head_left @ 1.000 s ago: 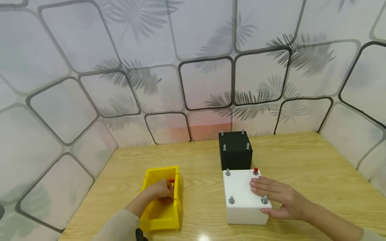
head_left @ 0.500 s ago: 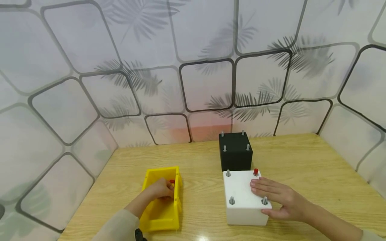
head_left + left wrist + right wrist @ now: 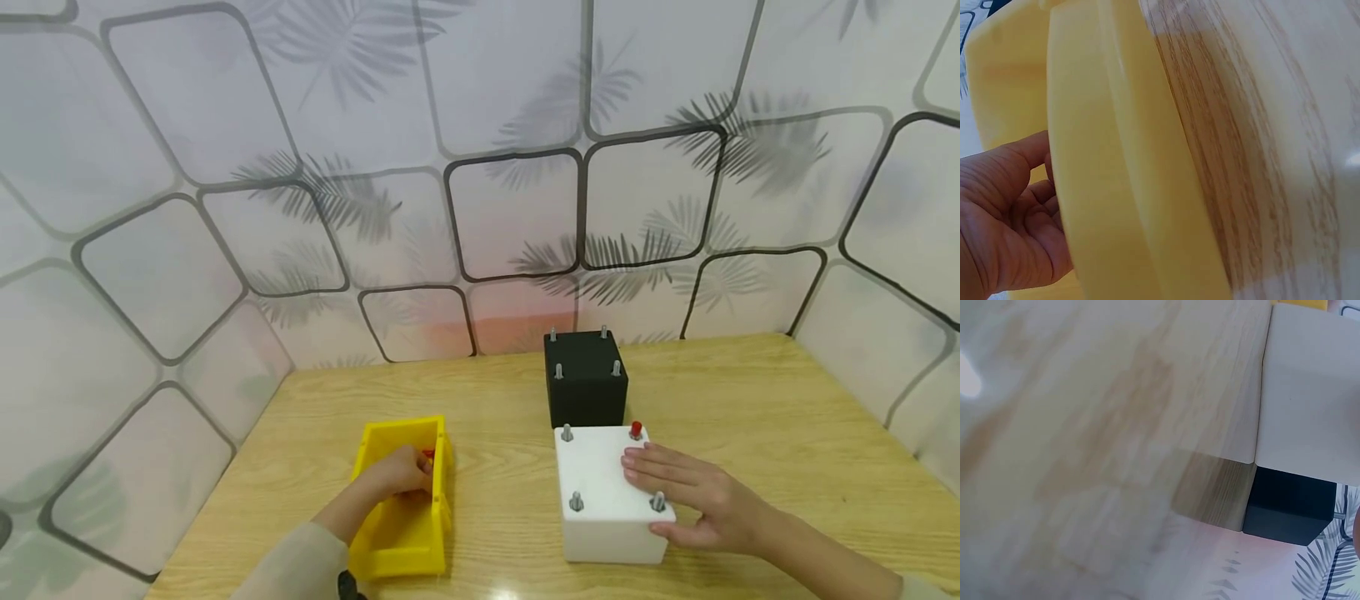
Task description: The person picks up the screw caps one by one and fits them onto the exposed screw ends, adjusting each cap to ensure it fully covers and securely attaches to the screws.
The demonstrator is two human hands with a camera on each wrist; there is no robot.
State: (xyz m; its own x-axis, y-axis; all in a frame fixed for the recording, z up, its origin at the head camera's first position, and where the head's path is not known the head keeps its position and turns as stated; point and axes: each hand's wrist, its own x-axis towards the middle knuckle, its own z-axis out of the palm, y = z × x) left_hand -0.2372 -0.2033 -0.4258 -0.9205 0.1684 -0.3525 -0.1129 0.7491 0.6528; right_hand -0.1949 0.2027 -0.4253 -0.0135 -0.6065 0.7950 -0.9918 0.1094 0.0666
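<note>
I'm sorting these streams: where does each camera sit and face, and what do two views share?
Head: worn on the head, facing forward and down at the yellow bin, white block and black block; left hand, right hand and forearms show.
Left wrist: on that wrist, facing the bin's wall and the tabletop; part of the left hand shows.
Right wrist: on that wrist, facing the tabletop and both blocks; a sliver of skin shows.
Shared: head and right wrist both show the two blocks.

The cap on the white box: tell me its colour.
The cap is red; it shows best in the head view.
</note>
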